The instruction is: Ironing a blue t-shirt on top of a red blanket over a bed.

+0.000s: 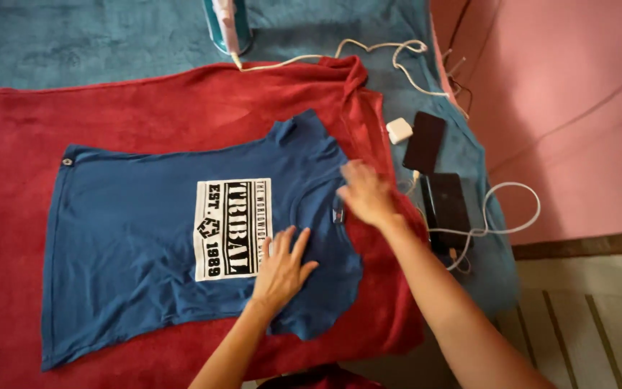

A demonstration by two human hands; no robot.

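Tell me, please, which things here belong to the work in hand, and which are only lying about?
In use:
blue T-shirt
left hand, flat on it
right hand, at its neck
red towel beneath
iron, standing behind

Lying about:
two dark phones
white charger
white cables

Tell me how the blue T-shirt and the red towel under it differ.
The blue T-shirt is smaller and lies wholly on top; the red towel is larger and shows all around it. The T-shirt carries a white printed panel on its chest, while the towel is plain. The T-shirt looks thin and smooth, the towel thick and fuzzy. Both are spread flat, and the left hand rests on the T-shirt, the right hand at its collar.
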